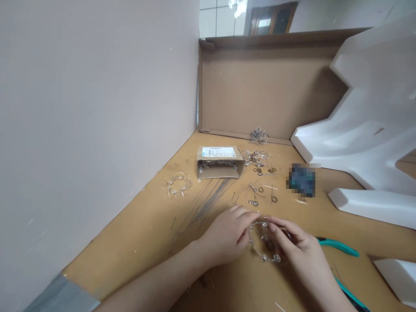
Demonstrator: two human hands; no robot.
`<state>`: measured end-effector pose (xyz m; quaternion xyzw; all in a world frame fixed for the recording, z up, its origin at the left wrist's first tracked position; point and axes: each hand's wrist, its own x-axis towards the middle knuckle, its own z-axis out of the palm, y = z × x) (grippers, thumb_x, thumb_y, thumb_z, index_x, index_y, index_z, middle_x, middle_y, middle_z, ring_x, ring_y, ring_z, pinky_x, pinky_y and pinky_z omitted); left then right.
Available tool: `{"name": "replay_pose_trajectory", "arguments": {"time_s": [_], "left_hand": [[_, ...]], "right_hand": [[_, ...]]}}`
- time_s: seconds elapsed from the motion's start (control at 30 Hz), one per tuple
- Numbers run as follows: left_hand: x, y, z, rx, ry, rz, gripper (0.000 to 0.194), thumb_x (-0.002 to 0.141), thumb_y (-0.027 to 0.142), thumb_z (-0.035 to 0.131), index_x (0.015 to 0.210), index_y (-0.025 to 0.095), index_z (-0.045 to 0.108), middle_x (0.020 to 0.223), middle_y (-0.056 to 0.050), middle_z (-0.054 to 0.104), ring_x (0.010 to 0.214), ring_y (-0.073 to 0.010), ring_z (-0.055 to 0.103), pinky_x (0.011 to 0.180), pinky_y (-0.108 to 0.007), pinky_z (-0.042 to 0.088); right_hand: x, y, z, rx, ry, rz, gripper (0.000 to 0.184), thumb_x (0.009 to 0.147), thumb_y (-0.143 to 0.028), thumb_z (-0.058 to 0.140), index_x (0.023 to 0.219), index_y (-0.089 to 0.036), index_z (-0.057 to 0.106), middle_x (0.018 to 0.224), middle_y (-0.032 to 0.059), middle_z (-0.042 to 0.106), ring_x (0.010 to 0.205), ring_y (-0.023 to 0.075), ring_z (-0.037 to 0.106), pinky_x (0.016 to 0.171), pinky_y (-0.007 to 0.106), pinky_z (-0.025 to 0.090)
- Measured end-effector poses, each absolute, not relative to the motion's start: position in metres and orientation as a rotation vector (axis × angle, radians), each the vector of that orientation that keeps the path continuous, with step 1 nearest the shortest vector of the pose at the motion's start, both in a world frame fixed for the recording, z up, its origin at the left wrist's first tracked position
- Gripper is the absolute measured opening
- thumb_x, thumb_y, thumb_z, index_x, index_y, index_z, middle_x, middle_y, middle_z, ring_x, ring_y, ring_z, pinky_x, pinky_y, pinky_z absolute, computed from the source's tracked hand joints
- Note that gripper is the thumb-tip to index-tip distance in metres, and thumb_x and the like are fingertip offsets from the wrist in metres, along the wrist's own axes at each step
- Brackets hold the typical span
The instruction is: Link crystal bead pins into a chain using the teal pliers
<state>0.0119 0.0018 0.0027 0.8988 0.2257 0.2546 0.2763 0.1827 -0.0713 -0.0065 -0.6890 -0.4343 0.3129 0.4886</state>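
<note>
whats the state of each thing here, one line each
beaded wire ring: held by left hand and right hand
second beaded wire ring: lying loose
small cardboard box: front open
long wires: loose, bunched
teal handles: lying apart, other ends hidden
blurred item: state unreadable

Two hands working: one left hand [226,231], one right hand [297,242]. Two beaded wire rings showing: one held ring [264,258], one loose ring [173,191]. One small box [239,157] sitting on tabletop [136,249], bearing one label [218,152]. Two wire tangles lying: far tangle [259,136], near tangle [256,157]. Roughly nine small dark rings [259,171] scattering, overlap preventing exact count. Straight wires [211,199] bunching too closely for counting. Two teal handles [339,246] showing. One pixelated thing [302,180] lying. One large cardboard tray [260,91] standing.
</note>
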Motion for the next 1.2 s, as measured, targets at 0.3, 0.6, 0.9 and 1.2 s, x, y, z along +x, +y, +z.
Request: {"name": "replay_pose_trajectory", "arguments": {"time_s": [0.3, 0.6, 0.9, 1.2], "left_hand": [[0.011, -0.001, -0.001, 2.161, 0.622, 0.687, 0.042, 0.086, 0.016, 0.035, 0.127, 0.019, 0.044, 0.125, -0.011, 0.05, 0.112, -0.0229, 0.046, 0.096, -0.037, 0.035], [0.021, 0.005, -0.012, 1.399, 0.537, 0.554, 0.038, 0.086, 0.02, 0.042, 0.124, 0.014, 0.04, 0.103, -0.008, 0.054, 0.083, -0.0138, 0.058, 0.08, -0.031, 0.044], [0.02, 0.007, -0.009, 1.323, 0.505, 0.647, 0.035, 0.079, 0.03, 0.059, 0.109, 0.017, 0.046, 0.091, -0.005, 0.055, 0.074, -0.012, 0.057, 0.073, -0.029, 0.044], [0.02, -0.006, -0.008, 1.645, 0.721, 0.649, 0.039, 0.074, 0.026, 0.062, 0.109, 0.018, 0.048, 0.074, 0.003, 0.048, 0.06, -0.0082, 0.044, 0.056, -0.021, 0.037]], "right_hand": [[0.179, -0.079, -0.006, -1.624, -1.318, 0.695, 0.061, 0.073, -0.048, 0.06, 0.126, -0.022, 0.048, 0.106, 0.0085, 0.064, 0.089, 0.0216, 0.061, 0.077, 0.033, 0.051], [0.175, -0.082, -0.014, -1.293, -1.339, 0.708, 0.055, 0.085, -0.033, 0.05, 0.136, -0.027, 0.03, 0.135, 0.0128, 0.045, 0.113, 0.0218, 0.053, 0.092, 0.039, 0.045], [0.178, -0.083, -0.013, -1.382, -1.395, 0.573, 0.051, 0.084, -0.035, 0.052, 0.132, -0.027, 0.038, 0.128, 0.0104, 0.051, 0.097, 0.0207, 0.06, 0.076, 0.032, 0.052], [0.173, -0.082, -0.007, -1.693, -1.868, -0.142, 0.079, 0.073, -0.044, 0.06, 0.14, -0.024, 0.022, 0.109, 0.0113, 0.058, 0.093, 0.0279, 0.057, 0.073, 0.043, 0.049]]}}
